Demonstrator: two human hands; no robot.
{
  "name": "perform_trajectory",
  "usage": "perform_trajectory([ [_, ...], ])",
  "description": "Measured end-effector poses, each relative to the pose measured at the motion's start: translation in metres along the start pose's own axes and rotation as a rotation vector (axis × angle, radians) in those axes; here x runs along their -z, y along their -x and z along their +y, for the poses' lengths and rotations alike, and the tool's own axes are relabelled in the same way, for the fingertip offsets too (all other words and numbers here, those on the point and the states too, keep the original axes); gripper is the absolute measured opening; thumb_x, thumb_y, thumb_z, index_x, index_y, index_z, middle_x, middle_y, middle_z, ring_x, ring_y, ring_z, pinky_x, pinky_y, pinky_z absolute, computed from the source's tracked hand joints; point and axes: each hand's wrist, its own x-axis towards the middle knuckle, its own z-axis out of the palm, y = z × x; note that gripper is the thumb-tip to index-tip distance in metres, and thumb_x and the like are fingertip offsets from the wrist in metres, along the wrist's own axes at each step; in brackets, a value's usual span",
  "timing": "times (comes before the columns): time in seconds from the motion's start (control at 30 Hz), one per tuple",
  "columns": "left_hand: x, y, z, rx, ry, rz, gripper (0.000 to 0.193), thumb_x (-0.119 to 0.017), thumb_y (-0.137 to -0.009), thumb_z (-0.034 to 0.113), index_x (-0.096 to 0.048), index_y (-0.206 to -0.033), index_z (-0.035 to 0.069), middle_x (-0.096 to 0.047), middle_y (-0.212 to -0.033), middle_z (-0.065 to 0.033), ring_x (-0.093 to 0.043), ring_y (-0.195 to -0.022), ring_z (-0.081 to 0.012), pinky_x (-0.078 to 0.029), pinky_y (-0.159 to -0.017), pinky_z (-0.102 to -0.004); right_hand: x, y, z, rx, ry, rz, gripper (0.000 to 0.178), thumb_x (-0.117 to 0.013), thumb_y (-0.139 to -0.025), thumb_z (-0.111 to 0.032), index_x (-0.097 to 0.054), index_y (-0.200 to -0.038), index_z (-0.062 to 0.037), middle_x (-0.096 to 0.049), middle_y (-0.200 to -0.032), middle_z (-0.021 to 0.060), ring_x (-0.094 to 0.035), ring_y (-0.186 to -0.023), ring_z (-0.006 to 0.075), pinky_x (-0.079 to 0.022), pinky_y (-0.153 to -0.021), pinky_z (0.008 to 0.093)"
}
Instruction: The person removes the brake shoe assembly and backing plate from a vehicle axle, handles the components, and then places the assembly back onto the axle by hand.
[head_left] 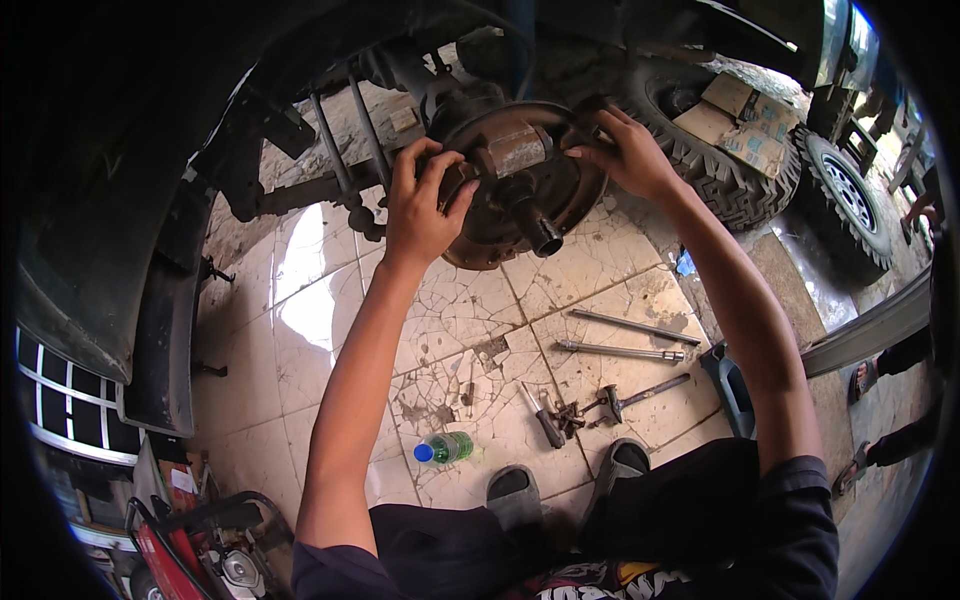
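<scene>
A round, rusty brake backing plate (575, 205) stands at the end of an axle, and a dark hollow spindle (530, 222) juts from its middle toward me. Across the plate's upper part lies a curved brown metal piece that looks like a brake shoe (515, 148). My left hand (425, 200) closes its bent fingers and thumb around the left end of this shoe. At the right end, my right hand (628, 155) grips with thumb and fingers curled; its fingertips are partly lost in shadow. Both arms reach forward.
Two metal bars (625, 352), a screwdriver (543, 415), a hammer (640, 397) and small rusty parts lie on cracked tiles. A green bottle (444, 448) is near my feet. Tyres (745, 190) with cardboard lie right; a red machine (165, 550) stands lower left. Another person's feet (855, 470) show.
</scene>
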Motion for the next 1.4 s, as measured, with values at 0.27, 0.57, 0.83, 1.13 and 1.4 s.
perform_trajectory([
  [0.27, -0.012, 0.01, 0.003, 0.043, 0.074, 0.105, 0.035, -0.075, -0.081, 0.011, -0.062, -0.113, 0.005, -0.043, -0.127, -0.015, -0.054, -0.109, -0.0282, -0.046, -0.091, -0.0373, -0.021, 0.008, -0.016, -0.078, 0.046, 0.209, 0.035, -0.075, -0.082, -0.03, -0.067, -0.105, -0.0051, -0.061, -0.102, 0.0131, -0.064, -0.09, 0.0372, -0.052, -0.075, 0.0421],
  [0.57, -0.017, 0.011, 0.004, 0.044, 0.099, 0.136, 0.037, -0.078, -0.082, 0.017, -0.063, -0.113, 0.005, -0.043, -0.126, -0.0151, -0.054, -0.107, -0.0274, -0.046, -0.089, -0.037, -0.017, 0.001, -0.017, -0.092, -0.035, 0.192, 0.03, -0.082, -0.076, -0.019, -0.072, -0.1, -0.0051, -0.063, -0.103, 0.0107, -0.066, -0.092, 0.0295, -0.054, -0.08, 0.0364],
  [0.83, -0.018, 0.011, 0.002, 0.057, 0.101, 0.142, 0.038, -0.08, -0.08, 0.018, -0.063, -0.113, 0.008, -0.044, -0.125, -0.0135, -0.055, -0.106, -0.0262, -0.048, -0.087, -0.036, -0.015, 0.001, -0.018, -0.064, 0.016, 0.144, 0.025, -0.078, -0.08, -0.018, -0.073, -0.102, -0.007, -0.064, -0.1, 0.0101, -0.066, -0.09, 0.0278, -0.054, -0.078, 0.036],
  [1.13, -0.015, 0.01, 0.0, 0.057, 0.076, 0.117, 0.037, -0.08, -0.082, 0.021, -0.062, -0.113, 0.009, -0.042, -0.125, -0.0136, -0.054, -0.104, -0.0272, -0.048, -0.087, -0.0367, -0.008, -0.004, -0.027, -0.013, -0.004, 0.102, 0.027, -0.078, -0.081, -0.02, -0.071, -0.1, -0.003, -0.063, -0.098, 0.0117, -0.066, -0.085, 0.0303, -0.054, -0.075, 0.0367],
  [1.4, -0.02, 0.011, 0.005, 0.092, 0.16, 0.106, 0.039, -0.079, -0.082, 0.022, -0.058, -0.111, 0.006, -0.043, -0.124, -0.0178, -0.048, -0.114, -0.0351, -0.046, -0.092, -0.0429, -0.017, 0.019, -0.007, -0.091, 0.05, 0.152, 0.028, -0.075, -0.084, -0.02, -0.068, -0.1, 0.0021, -0.063, -0.094, 0.0159, -0.065, -0.083, 0.0354, -0.052, -0.071, 0.0397],
])
